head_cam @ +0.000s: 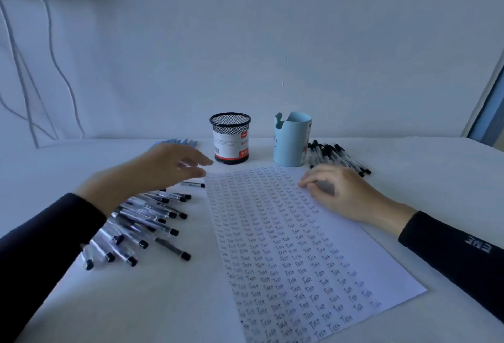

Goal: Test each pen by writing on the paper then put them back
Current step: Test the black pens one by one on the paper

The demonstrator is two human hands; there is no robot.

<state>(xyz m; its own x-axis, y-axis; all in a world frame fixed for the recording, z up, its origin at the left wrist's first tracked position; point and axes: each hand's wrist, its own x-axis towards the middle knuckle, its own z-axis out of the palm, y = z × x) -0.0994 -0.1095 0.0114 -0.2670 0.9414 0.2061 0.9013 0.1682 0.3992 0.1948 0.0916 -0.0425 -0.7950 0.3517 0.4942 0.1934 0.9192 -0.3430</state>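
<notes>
A white sheet of paper (294,247) covered with rows of the handwritten word "Test" lies in the middle of the table. Several clear pens with black caps (141,222) lie in a pile left of it. Above that pile hovers my left hand (163,168), fingers relaxed and spread, holding nothing. One pen (194,184) lies alone just under its fingertips. My right hand (341,192) rests on the paper's upper right edge with loosely curled fingers and no pen visible in it. A second heap of black-capped pens (338,157) lies at the back right.
A black mesh pen holder (230,138) and a light blue cup (292,142) stand behind the paper. Some blue pens (177,142) lie at the back, partly hidden by my left hand. White cables (54,51) hang on the wall at left.
</notes>
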